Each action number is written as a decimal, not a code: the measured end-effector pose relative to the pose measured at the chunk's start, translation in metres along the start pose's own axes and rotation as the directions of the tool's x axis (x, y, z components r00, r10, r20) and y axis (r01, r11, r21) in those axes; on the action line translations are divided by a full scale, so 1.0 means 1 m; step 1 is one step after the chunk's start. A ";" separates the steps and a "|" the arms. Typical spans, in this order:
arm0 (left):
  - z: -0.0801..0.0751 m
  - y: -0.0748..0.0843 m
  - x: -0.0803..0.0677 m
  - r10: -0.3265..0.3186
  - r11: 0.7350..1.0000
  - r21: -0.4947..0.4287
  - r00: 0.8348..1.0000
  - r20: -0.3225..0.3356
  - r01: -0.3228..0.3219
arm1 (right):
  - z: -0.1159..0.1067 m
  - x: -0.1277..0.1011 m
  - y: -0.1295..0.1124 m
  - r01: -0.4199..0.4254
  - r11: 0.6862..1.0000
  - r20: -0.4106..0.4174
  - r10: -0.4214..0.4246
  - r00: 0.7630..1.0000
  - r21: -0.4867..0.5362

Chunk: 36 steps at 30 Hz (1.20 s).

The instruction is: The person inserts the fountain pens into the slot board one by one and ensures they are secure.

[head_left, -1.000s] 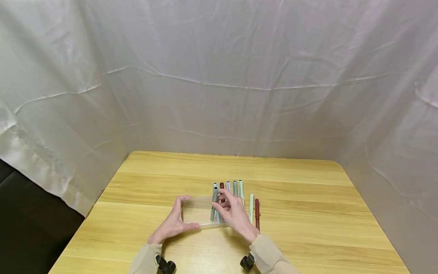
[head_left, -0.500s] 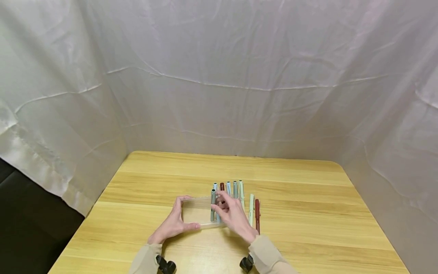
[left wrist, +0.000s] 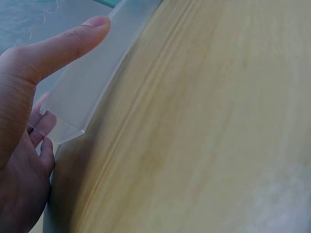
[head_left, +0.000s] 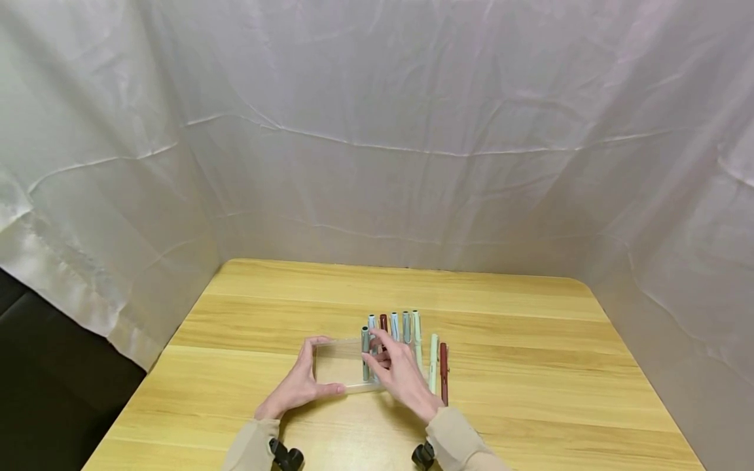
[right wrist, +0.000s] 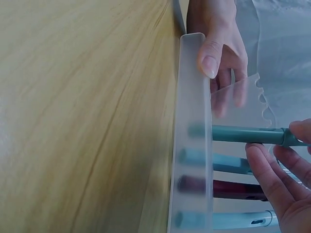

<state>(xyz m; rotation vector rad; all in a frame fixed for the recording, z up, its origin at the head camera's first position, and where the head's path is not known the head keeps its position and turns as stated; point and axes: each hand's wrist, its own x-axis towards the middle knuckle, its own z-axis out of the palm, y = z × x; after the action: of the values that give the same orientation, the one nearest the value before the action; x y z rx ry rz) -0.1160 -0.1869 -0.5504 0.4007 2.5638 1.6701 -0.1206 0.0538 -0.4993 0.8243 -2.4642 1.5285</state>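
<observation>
Fingers pinch grey-green pen — over clear tray.

Eight pens lie by the right hand; one clear tray sits between two hands.

A grey-green pen lies leftmost in the clear, shallow tray, parallel to the pens beside it.

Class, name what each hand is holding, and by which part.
Right hand pinches the grey-green pen near its far end; left hand grips the clear tray by its left end.
</observation>
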 end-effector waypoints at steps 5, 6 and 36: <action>0.000 0.001 0.001 -0.002 1.000 -0.010 1.000 0.005 0.002 | 0.000 -0.002 -0.002 -0.006 1.000 -0.001 0.006 1.000 -0.013; 0.000 0.001 0.001 -0.002 1.000 -0.010 1.000 0.006 0.002 | 0.001 -0.002 -0.002 -0.004 1.000 -0.004 0.004 1.000 -0.021; 0.000 -0.001 0.001 0.039 0.999 -0.004 0.999 0.009 -0.039 | 0.006 0.003 -0.004 0.101 0.961 -0.066 -0.121 0.990 -0.258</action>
<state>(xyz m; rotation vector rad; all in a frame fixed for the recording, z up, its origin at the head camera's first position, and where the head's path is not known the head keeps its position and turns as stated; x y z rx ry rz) -0.1168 -0.1869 -0.5514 0.4602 2.5629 1.6809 -0.1197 0.0459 -0.4978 0.8208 -2.4413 1.1538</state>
